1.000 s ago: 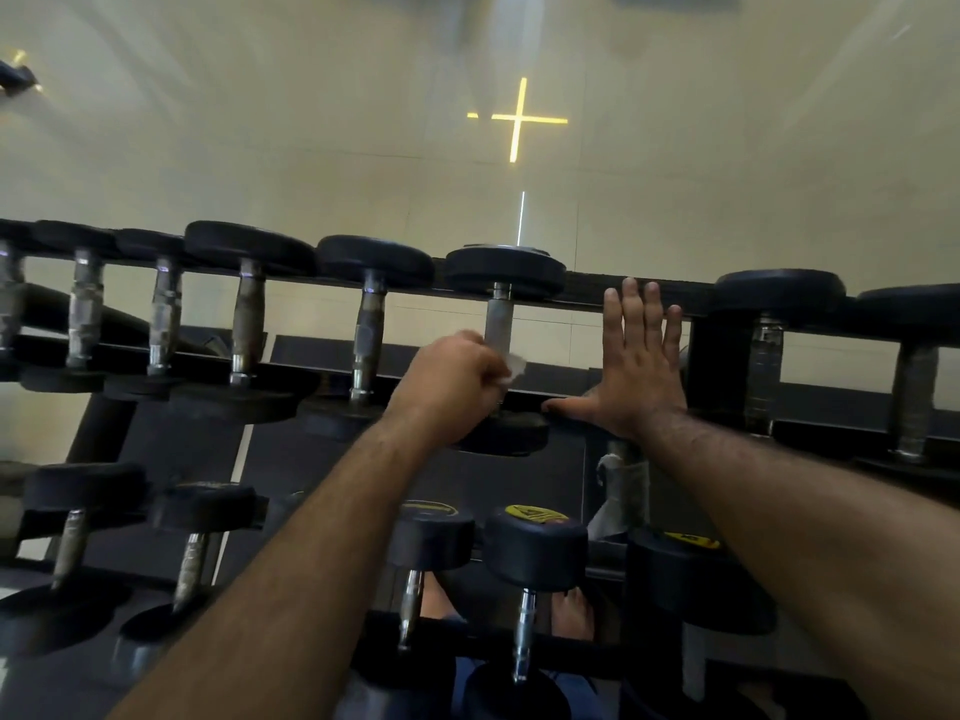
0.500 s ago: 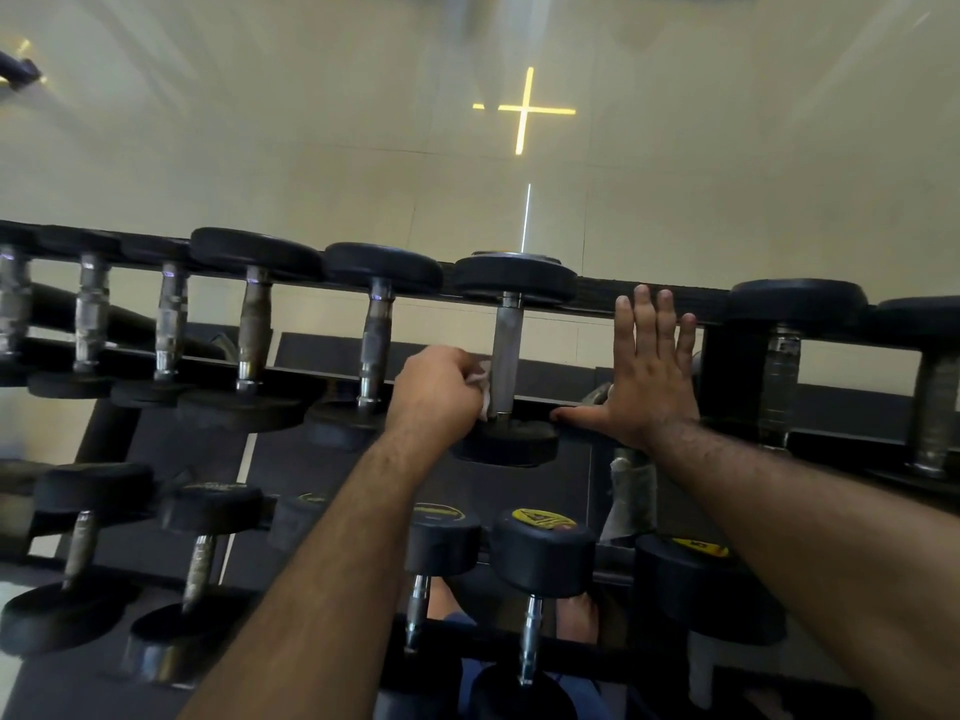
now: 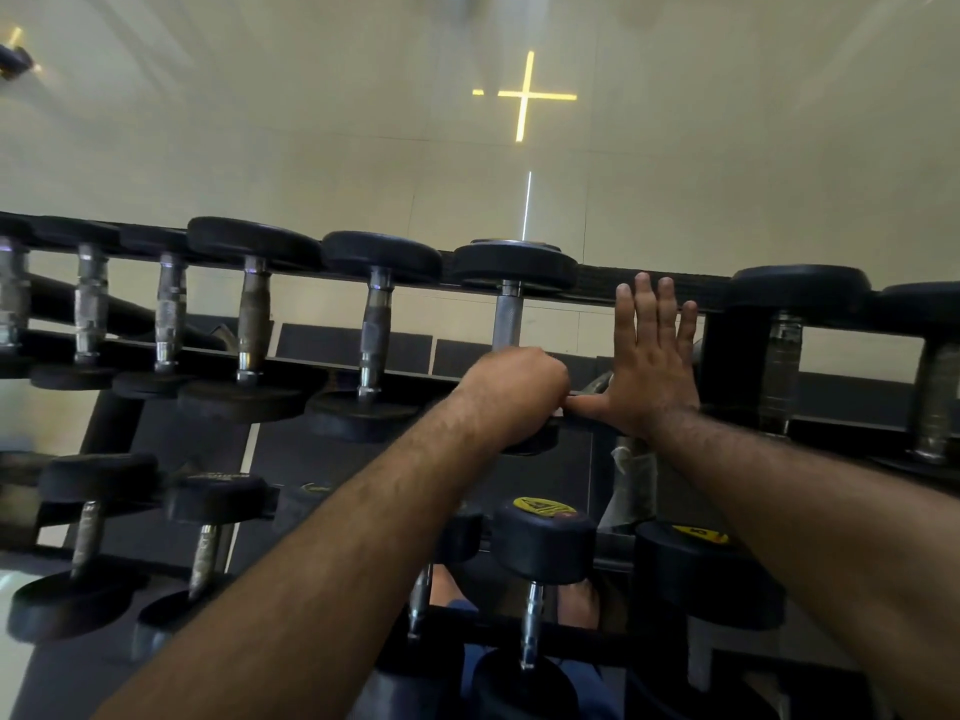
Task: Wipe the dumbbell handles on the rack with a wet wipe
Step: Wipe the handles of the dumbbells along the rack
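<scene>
Head view: the dumbbell handle on the rack's top rail rises directly above the left hand, whose fingers curl round its lower end. No wet wipe is discernible. Just beside, right hand rests flat, fingers straight, close together

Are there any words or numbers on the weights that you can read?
None can be read.
Yellow label on the lower-row dumbbell head: a dark mark, too blurred to read.
Yellow label on the dumbbell head to its right: blurred, partly hidden by the arm.
Faint print on a lower-left dumbbell head: unreadable.
</scene>
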`<action>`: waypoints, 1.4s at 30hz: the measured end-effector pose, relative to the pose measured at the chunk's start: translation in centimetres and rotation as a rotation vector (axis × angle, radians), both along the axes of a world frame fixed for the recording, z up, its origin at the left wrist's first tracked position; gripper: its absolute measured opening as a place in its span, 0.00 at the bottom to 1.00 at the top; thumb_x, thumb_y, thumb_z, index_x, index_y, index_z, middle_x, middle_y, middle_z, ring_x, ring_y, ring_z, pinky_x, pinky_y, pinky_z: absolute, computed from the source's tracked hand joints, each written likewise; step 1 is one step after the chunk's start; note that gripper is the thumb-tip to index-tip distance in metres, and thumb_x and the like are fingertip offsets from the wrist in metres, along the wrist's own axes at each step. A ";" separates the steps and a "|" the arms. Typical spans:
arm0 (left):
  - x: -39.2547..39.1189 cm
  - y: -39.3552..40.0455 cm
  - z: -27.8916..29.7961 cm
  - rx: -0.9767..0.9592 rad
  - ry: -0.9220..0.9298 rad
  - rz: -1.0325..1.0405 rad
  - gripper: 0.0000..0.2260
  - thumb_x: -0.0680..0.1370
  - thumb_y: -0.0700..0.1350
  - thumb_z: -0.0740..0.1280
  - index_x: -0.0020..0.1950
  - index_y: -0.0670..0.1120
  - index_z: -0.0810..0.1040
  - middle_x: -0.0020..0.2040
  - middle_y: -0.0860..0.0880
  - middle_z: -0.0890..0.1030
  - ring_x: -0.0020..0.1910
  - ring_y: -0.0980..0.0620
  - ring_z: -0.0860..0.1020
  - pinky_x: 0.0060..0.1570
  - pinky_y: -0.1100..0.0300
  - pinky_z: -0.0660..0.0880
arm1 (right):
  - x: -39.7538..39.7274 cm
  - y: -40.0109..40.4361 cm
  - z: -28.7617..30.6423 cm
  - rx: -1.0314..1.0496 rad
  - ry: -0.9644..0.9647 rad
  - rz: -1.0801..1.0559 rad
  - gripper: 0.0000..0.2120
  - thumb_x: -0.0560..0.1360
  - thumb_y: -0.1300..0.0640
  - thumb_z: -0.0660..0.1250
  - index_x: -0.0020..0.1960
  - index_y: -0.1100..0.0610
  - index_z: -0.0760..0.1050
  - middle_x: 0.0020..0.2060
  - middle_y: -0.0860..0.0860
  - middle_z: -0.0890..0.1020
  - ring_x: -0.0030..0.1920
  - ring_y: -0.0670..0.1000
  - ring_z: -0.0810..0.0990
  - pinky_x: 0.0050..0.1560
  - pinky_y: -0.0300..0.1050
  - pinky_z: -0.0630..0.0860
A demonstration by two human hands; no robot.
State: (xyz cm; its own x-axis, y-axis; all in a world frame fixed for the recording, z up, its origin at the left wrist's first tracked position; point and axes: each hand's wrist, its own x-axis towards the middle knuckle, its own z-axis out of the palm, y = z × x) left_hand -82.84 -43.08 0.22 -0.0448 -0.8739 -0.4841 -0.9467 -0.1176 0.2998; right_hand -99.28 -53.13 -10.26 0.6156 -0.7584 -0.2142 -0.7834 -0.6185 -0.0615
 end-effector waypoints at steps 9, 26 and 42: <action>7.8 2.3 1.9 0.047 -0.044 0.302 0.07 0.77 0.42 0.75 0.51 0.54 0.87 0.46 0.54 0.85 0.45 0.54 0.81 0.50 0.56 0.80 | 0.1 -0.2 0.0 0.005 0.024 -0.008 0.77 0.58 0.10 0.57 0.87 0.61 0.39 0.86 0.61 0.38 0.85 0.65 0.34 0.82 0.72 0.44; 3.5 0.1 -5.7 -0.935 -0.197 0.340 0.07 0.78 0.37 0.70 0.51 0.44 0.87 0.50 0.48 0.86 0.47 0.43 0.82 0.47 0.49 0.79 | 0.1 -0.2 0.0 -0.003 0.029 -0.006 0.77 0.58 0.09 0.54 0.87 0.62 0.39 0.86 0.62 0.38 0.85 0.65 0.33 0.82 0.73 0.43; 5.7 2.2 -3.3 -0.932 -0.294 0.106 0.09 0.79 0.38 0.67 0.50 0.45 0.87 0.49 0.49 0.87 0.50 0.45 0.82 0.57 0.50 0.74 | 0.1 -0.3 -0.5 -0.006 0.051 0.012 0.78 0.58 0.09 0.55 0.86 0.63 0.38 0.85 0.63 0.37 0.84 0.66 0.33 0.82 0.73 0.45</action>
